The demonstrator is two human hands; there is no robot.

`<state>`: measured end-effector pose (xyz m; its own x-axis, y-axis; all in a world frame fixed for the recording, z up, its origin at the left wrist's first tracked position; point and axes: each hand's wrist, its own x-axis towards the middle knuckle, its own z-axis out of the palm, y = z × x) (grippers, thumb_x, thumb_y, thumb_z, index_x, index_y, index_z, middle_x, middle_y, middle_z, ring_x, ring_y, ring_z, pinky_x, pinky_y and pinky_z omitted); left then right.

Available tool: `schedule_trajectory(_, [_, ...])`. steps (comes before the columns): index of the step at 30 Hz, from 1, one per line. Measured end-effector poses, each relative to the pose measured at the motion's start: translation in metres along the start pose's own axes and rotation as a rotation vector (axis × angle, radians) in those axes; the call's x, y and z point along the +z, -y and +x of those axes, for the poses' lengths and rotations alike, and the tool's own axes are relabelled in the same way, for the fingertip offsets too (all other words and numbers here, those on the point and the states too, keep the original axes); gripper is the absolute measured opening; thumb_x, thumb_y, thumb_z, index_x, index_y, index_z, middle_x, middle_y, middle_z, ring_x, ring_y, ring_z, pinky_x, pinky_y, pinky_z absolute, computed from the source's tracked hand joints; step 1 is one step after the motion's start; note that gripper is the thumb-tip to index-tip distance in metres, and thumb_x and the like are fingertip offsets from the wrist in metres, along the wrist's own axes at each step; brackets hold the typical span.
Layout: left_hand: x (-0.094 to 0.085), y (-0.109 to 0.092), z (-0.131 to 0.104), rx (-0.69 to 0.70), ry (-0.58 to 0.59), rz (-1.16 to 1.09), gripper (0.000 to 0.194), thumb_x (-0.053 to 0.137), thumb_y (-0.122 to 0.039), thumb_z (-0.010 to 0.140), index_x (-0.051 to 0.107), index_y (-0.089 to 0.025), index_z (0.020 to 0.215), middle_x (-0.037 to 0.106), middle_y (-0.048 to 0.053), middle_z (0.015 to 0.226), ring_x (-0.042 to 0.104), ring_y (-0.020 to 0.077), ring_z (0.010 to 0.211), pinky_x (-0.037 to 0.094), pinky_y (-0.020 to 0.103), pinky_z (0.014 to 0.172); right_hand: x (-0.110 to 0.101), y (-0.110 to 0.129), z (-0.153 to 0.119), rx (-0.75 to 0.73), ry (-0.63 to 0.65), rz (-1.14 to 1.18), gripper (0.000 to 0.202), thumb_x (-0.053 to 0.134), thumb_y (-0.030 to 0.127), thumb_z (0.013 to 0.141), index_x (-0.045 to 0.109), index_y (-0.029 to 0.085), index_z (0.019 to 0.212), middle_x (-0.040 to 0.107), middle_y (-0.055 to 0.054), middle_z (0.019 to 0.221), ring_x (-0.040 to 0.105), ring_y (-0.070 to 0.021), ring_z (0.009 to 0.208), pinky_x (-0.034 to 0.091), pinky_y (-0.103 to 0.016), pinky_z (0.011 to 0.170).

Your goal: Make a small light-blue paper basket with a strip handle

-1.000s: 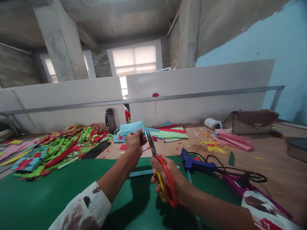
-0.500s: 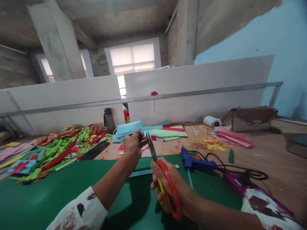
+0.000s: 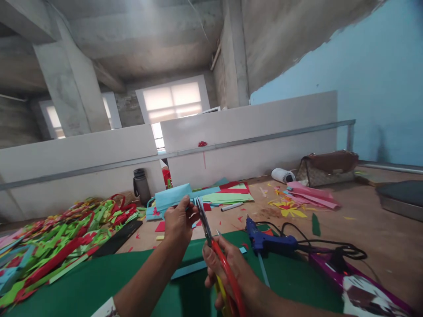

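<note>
My right hand (image 3: 228, 266) grips scissors (image 3: 205, 222) with red and yellow handles, their blades pointing up and away. A second thin metal tip (image 3: 218, 232) pokes out above that hand; what it belongs to is hidden. Close to the blade tips, my left hand (image 3: 178, 220) is closed in a pinch. A bit of light blue shows by its fingertips, but I cannot tell whether it is held or lies behind. Beneath both hands, a light blue strip (image 3: 189, 269) lies on the green mat (image 3: 132, 281). Past the left hand sits a folded light blue piece (image 3: 172, 197).
A blue glue gun (image 3: 269, 240) with its cord lies right of my hands, by a purple power strip (image 3: 325, 270). Coloured strips (image 3: 76, 237) pile up at left, near a black phone (image 3: 119, 237) and a bottle (image 3: 141, 187). A marker (image 3: 231, 207) and handbag (image 3: 327, 169) are farther back.
The view has tilted up and shifted right, so the table things sit lower and farther left. Both hands keep nearly the same pose, the scissor blades still beside the left fingertips.
</note>
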<state>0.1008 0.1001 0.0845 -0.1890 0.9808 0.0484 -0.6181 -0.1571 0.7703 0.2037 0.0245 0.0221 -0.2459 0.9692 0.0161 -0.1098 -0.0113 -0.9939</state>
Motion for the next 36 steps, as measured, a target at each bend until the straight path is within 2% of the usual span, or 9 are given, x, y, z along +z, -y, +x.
schedule_trajectory(6, [0.007,0.009,0.009,-0.031,0.029,-0.009,0.019,0.063,-0.012,0.071,0.048,-0.014,0.061,0.052,-0.004,0.048,0.050,0.0095,0.040,0.045,0.023,0.041,-0.007,0.019,0.003,-0.002,-0.064,0.010,0.051,0.054,0.066,0.071,0.045,0.023,0.097,0.049,0.004,0.067,0.057,-0.0117,0.061,0.042,-0.015,0.036])
schedule_trajectory(10, [0.007,0.010,0.011,-0.037,0.031,-0.014,0.018,0.064,-0.013,0.071,0.048,-0.013,0.061,0.053,-0.003,0.048,0.051,0.0090,0.041,0.045,0.022,0.042,-0.005,0.024,0.003,-0.003,-0.074,-0.022,0.048,0.057,0.062,0.071,0.045,0.022,0.094,0.047,0.005,0.065,0.053,-0.0087,0.053,0.037,-0.013,0.033])
schedule_trajectory(20, [0.010,0.012,0.007,-0.042,0.023,-0.025,0.018,0.063,-0.011,0.071,0.049,-0.012,0.061,0.053,-0.004,0.047,0.051,0.0081,0.039,0.046,0.021,0.043,-0.004,0.018,0.009,0.021,-0.118,-0.041,0.046,0.054,0.062,0.073,0.042,0.023,0.094,0.048,0.007,0.060,0.048,-0.0072,0.044,0.037,-0.016,0.034])
schedule_trajectory(24, [0.010,0.013,0.006,-0.048,0.014,-0.015,0.017,0.064,-0.011,0.071,0.049,-0.012,0.061,0.054,-0.003,0.047,0.052,0.0080,0.039,0.047,0.021,0.043,-0.004,0.017,0.012,0.009,-0.143,-0.072,0.043,0.059,0.058,0.071,0.042,0.023,0.089,0.046,0.008,0.060,0.045,-0.0064,0.044,0.036,-0.015,0.033])
schedule_trajectory(36, [0.008,0.018,0.007,-0.059,-0.001,-0.025,0.017,0.066,-0.012,0.070,0.051,-0.012,0.062,0.055,-0.003,0.048,0.050,0.0068,0.039,0.047,0.020,0.043,-0.006,0.013,0.011,-0.001,-0.106,-0.089,0.040,0.060,0.056,0.072,0.040,0.023,0.085,0.045,0.009,0.058,0.042,-0.0052,0.041,0.034,-0.015,0.034])
